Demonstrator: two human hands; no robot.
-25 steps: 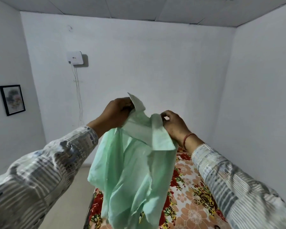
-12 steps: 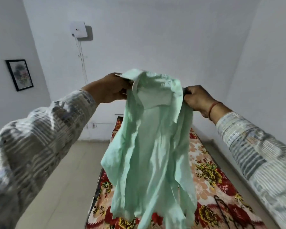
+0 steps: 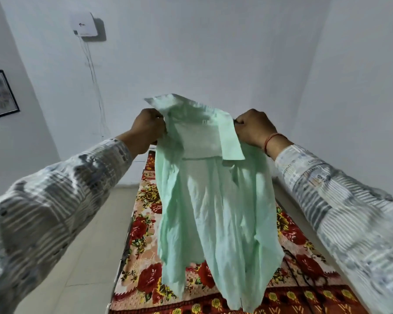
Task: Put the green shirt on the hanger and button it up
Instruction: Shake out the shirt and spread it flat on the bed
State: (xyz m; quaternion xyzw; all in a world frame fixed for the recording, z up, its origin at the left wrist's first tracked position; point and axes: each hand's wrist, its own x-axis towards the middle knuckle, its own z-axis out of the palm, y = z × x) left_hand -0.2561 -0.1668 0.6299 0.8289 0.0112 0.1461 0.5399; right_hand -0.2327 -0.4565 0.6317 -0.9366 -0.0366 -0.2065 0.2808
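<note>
While the left hand [image 3: 145, 130] and right hand [image 3: 253, 129] each grip one side of the collar, the shirt [image 3: 213, 211] hangs in the air over the bed [image 3: 145, 223], its front open and no hanger inside it. By my reading the task is barely begun, with hanging and buttoning both left to do. A thin dark shape [image 3: 303, 271] on the bed may be the hanger, but I cannot tell.
</note>
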